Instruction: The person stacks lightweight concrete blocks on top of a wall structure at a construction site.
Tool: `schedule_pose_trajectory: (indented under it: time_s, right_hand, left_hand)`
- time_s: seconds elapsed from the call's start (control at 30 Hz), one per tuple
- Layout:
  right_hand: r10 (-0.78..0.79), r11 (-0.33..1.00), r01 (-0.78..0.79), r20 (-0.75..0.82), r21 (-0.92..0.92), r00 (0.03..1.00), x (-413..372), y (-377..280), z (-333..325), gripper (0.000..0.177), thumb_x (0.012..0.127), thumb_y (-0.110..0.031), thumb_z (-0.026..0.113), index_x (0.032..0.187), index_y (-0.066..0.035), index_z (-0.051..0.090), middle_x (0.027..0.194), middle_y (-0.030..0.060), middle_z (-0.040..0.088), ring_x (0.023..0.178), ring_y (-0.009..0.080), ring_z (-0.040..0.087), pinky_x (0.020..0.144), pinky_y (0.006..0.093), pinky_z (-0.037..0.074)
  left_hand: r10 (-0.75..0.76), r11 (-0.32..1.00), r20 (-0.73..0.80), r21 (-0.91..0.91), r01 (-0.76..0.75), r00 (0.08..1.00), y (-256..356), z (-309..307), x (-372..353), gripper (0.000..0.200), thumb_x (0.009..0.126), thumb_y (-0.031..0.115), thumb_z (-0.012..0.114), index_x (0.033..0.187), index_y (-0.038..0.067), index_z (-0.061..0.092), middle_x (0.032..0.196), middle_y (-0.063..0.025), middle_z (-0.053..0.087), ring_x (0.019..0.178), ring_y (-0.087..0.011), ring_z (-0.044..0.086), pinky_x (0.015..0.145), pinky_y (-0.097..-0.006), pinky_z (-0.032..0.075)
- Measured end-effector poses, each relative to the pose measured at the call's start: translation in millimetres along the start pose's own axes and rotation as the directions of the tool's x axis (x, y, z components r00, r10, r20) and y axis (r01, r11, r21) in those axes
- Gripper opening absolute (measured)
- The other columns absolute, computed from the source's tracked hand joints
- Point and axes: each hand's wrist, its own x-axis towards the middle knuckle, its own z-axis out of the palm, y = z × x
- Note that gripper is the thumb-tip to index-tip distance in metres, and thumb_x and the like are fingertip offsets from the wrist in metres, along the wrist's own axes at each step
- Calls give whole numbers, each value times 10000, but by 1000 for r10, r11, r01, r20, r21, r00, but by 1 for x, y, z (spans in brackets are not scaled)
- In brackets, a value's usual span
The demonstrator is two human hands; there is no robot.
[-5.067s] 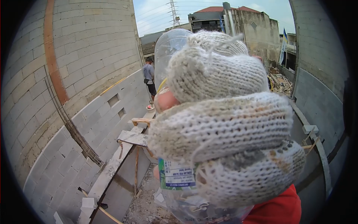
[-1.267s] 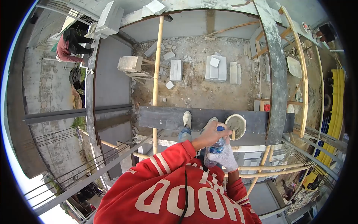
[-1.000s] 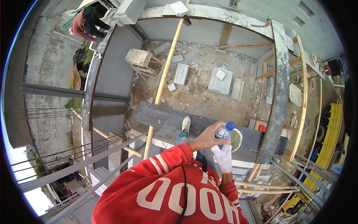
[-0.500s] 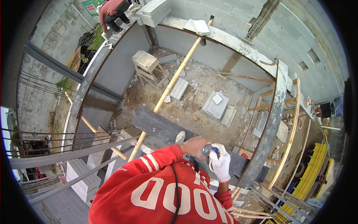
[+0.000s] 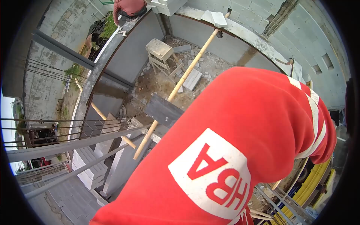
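My raised left arm in a red sleeve [image 5: 240, 123] with a white lettered patch [image 5: 210, 174] fills the middle and right of the head view. White stripes ring the sleeve near its far right end. Neither hand shows; whatever they hold is out of sight too. Left of the sleeve, part of a dark plank [image 5: 162, 109] lies under a long bamboo pole [image 5: 191, 67].
A co-worker [image 5: 129, 8] crouches on the wall top at upper left. Below, a wooden trestle [image 5: 161, 52] and grey blocks [image 5: 192, 79] stand on the rubble-strewn floor. Stacked blocks [image 5: 88, 167] sit lower left, beside a metal pipe [image 5: 75, 174]. Yellow panels [image 5: 313, 183] show lower right.
My bare left hand and gloved right hand, together on a small clear object with a blue part, have left view. My left sleeve rose across the picture, and the camera view shifted left.
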Motion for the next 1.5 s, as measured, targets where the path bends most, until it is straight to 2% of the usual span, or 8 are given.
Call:
schedule_pose_trajectory:
  time_s: [0.23, 0.5, 0.73, 0.83, 0.9, 0.93, 1.33, 1.5]
  right_hand:
    - [487, 858, -467, -49, 215, 872, -101, 92, 38, 467, 837, -389, 686, 1012, 36, 604, 902, 224, 699, 766, 331, 707, 635, 387, 547]
    - [908, 270, -744, 96, 611, 409, -259, 66, 122, 527, 843, -419, 689, 1025, 68, 600, 934, 236, 693, 717, 297, 717, 530, 344, 557]
    - [952, 110, -823, 178, 558, 248, -271, 84, 186, 684, 810, -511, 687, 1141, 74, 562, 1053, 314, 667, 999, 426, 670, 844, 460, 540]
    - [953, 27, -733, 205, 680, 225, -253, 91, 151, 572, 809, -471, 717, 1009, 52, 602, 828, 211, 707, 755, 302, 721, 650, 399, 563]
    - [959, 79, -698, 136, 711, 248, -239, 112, 133, 548, 817, -452, 713, 994, 53, 598, 788, 194, 702, 702, 284, 716, 611, 388, 559]
    - [961, 145, -683, 63, 716, 270, -234, 127, 121, 524, 825, -433, 708, 978, 55, 593, 747, 178, 696, 649, 265, 711, 572, 377, 555]
    - [937, 348, -544, -307, 764, 167, -184, 167, -15, 449, 834, -415, 691, 991, -16, 557, 846, 219, 688, 833, 378, 693, 745, 434, 532]
    - [956, 242, -521, -293, 818, -15, -193, 170, -14, 438, 813, -396, 727, 961, -12, 575, 814, 192, 687, 782, 332, 696, 723, 415, 534]
  left_hand:
    - [278, 960, -118, 13, -279, 953, 54, -7, 74, 281, 790, 210, 728, 1029, 62, 739, 1029, -140, 725, 967, -322, 698, 824, -472, 538]
    - [585, 767, 111, -399, -503, 803, 126, 116, 98, 346, 782, 242, 748, 1072, 57, 711, 1031, -153, 721, 961, -332, 695, 782, -435, 564]
    - [-46, 557, 298, -785, 272, 954, 61, 428, -13, 508, 806, 337, 733, 1225, 86, 594, 990, -181, 702, 949, -366, 669, 815, -448, 519]
    - [-490, 244, 594, -609, 755, 638, 48, 600, -182, 384, 833, 325, 677, 1094, 43, 665, 838, -149, 727, 819, -325, 713, 712, -447, 541]
    - [108, 899, 839, -311, 307, 533, 43, 604, -279, 322, 904, 322, 567, 1057, 60, 675, 944, -134, 723, 701, -255, 713, 565, -480, 536]
    - [-192, 309, 979, -11, 951, 74, 72, 573, -298, 257, 939, 252, 541, 1058, 72, 680, 991, -86, 718, 652, -202, 704, 535, -427, 561]
    - [-120, 264, 923, -326, 908, 366, 109, 562, -292, 211, 913, 231, 634, 1042, 70, 678, 876, -56, 705, 659, -148, 686, 484, -297, 504]
    - [-290, -238, 814, -571, 785, 504, 61, 579, -112, 224, 913, 207, 651, 1079, 57, 647, 859, -78, 701, 639, -153, 667, 495, -272, 491]
